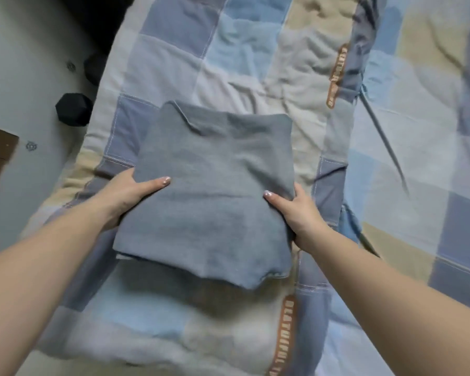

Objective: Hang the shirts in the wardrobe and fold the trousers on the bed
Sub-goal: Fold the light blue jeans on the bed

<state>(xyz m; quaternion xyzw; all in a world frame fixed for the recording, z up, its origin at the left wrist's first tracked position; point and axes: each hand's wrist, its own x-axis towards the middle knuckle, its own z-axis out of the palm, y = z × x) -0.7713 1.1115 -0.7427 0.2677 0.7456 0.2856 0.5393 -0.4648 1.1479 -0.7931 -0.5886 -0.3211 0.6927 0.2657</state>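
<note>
Fingers of both hands hidden under cloth, only thumbs show. Folded trousers [209, 191]: soft grey knit, rough rectangle, long axis running away from viewer, over patchwork quilt on bed [404, 131]. Left hand [125, 196] grip clasps left edge; right hand [299, 213] grip clasps right edge.

The folded trousers [212, 185] sit over the near middle of the bed [391, 131], left hand [125, 196] at their left edge, right hand [299, 215] at their right. A dumbbell [72, 109] lies on the floor [25, 63], far left.
</note>
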